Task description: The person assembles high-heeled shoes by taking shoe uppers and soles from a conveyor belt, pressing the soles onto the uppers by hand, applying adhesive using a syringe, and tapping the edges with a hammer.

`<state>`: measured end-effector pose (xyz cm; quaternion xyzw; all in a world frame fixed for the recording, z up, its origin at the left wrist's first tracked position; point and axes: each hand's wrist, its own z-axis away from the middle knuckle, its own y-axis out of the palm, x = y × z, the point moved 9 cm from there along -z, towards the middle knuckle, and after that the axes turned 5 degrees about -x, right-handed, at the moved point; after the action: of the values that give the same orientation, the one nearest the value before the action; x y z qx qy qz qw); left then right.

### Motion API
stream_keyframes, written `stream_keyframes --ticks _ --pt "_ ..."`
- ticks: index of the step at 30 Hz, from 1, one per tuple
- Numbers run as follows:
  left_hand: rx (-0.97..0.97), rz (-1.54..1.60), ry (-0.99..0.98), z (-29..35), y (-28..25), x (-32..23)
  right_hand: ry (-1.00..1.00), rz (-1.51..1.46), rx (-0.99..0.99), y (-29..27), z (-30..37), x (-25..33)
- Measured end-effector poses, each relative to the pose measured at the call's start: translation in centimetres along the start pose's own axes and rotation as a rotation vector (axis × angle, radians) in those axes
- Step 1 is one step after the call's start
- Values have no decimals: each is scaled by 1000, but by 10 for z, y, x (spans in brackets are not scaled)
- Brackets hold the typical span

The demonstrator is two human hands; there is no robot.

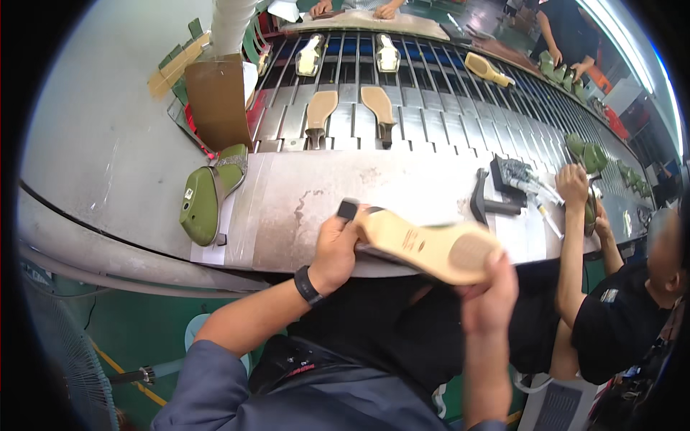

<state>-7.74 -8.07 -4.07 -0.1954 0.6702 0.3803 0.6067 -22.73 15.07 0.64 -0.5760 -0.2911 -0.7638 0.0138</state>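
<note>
A beige shoe sole [411,241] with a dark heel [348,210] is held in front of me, just over the bench's near edge. Its underside faces up, with small dark marks and a textured oval patch at the toe. My left hand [336,251] is closed around the heel end. At the toe, my right hand [490,296] grips the edge and looks blurred. Whatever lies beneath the sole is hidden. To the left, a green shoe last [200,205] with straps round it rests on white paper.
Across the bench, a slatted conveyor [420,108] carries beige soles [322,115] and paler ones [387,54]. A black hammer [480,197] and a dark bristly block [512,176] lie right of centre. A brown board [218,104] stands at left. A co-worker's hands [573,187] handle a shoe at right.
</note>
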Motion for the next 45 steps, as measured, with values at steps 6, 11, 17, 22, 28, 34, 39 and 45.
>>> stream_keyframes --ticks 6,11,17,22,28,34,39,45 --pt "133 -307 318 -63 -14 -74 189 355 261 -7 38 -76" --pt "387 -490 426 -45 43 -96 -465 850 381 111 18 27" --pt "411 -168 268 -53 25 -70 -1003 1068 678 181 43 58" --pt "378 -212 380 -48 20 -69 -1295 1016 627 178 66 42" --pt "397 -316 452 -46 25 -74 -1419 994 528 183 51 15" --pt "381 -334 482 -44 23 -78 -1315 1063 525 186 50 16" --pt "364 -340 547 -42 23 -82 -1314 1072 510 188 50 15" --pt "350 -369 341 -84 32 -87 -1431 1001 382 194 8 25"
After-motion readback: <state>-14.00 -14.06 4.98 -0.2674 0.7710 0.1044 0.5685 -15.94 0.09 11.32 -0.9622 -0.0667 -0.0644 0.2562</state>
